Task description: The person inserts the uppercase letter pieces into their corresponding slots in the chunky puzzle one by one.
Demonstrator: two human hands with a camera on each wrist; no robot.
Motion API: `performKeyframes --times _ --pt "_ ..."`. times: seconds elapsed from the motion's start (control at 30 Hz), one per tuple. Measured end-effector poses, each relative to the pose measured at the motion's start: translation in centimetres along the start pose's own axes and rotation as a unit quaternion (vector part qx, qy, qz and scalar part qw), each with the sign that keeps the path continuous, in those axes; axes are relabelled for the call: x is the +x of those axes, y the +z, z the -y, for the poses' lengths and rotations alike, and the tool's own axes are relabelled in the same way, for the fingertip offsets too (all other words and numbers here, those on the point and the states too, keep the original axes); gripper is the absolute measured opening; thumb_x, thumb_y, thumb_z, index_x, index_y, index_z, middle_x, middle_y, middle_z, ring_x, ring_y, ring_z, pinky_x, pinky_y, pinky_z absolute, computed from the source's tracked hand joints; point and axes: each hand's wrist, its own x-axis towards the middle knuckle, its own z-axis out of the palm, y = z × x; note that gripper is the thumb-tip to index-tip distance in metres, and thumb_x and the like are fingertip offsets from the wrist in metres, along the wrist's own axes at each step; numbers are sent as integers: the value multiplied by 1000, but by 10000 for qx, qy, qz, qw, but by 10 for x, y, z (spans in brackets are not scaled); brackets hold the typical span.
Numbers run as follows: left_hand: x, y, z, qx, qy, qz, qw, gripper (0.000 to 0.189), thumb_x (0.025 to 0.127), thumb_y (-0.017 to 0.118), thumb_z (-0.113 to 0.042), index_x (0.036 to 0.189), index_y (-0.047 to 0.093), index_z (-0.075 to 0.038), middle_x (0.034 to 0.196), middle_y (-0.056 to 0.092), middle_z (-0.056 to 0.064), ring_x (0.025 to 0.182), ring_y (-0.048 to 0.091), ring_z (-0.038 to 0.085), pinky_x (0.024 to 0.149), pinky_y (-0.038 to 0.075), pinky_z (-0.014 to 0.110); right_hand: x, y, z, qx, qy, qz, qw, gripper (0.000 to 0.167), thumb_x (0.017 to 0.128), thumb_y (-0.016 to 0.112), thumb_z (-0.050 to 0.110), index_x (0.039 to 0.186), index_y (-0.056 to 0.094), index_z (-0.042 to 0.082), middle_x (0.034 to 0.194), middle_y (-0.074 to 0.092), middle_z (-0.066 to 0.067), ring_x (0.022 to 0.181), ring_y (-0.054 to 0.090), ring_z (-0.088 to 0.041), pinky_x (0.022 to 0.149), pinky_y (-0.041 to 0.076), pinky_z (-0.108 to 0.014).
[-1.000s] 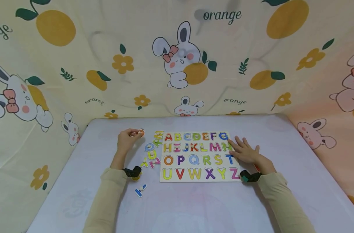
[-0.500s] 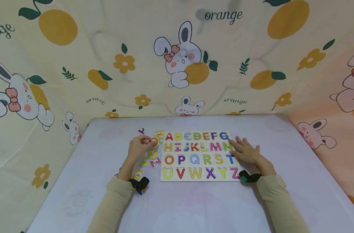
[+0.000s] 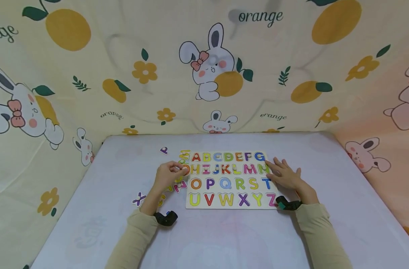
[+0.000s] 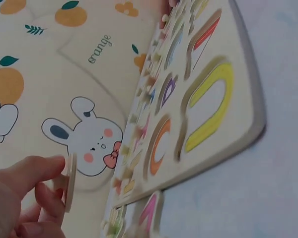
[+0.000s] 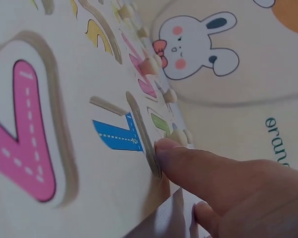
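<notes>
The left hand [image 3: 167, 175] has come in toward the alphabet board [image 3: 216, 191] since a second ago, when it was out beside the P piece [image 3: 164, 150], well to the left of the board. Its grip pinches the orange O piece [image 4: 72, 181] between thumb and finger; the piece is now at the board's left edge, level with the H row, and stands edge-on in the left wrist view. The P piece and the purple X piece [image 3: 139, 199], earlier covered by the hand and forearm, now show plainly left of the board. The right hand [image 3: 285, 175] stays at the board's right edge — its grip spread, a fingertip resting beside the blue T recess [image 5: 119, 134].

The board reads A to G, H to N, O to T, then U to Z; knobs stand on the upper two rows. On the backdrop [image 3: 265, 45] behind the board, "orange" is printed several times.

Loose pieces crowd the board's left edge, partly hidden by the left hand. The white tabletop [image 3: 224, 239] runs on in front of the board, between the two sleeves — and farther out to its right.
</notes>
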Motion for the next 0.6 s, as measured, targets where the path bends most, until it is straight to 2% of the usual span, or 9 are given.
performKeyframes --times 0.27,0.6 --pt "-11 18 1 98 -2 60 9999 25 82 76 -26 90 67 -5 59 52 -5 42 39 7 42 31 21 0 2 -1 109 -9 30 9999 73 93 51 52 152 27 15 159 9 -26 145 -3 -53 101 -13 -80" --pt "-17 37 0 686 70 74 9976 24 79 77 -28 84 66 -7 63 59 1 59 48 10 53 34 22 0 1 -2 119 -21 10 9999 72 93 51 51 152 27 16 159 9 -26 145 -3 -54 101 -13 -79"
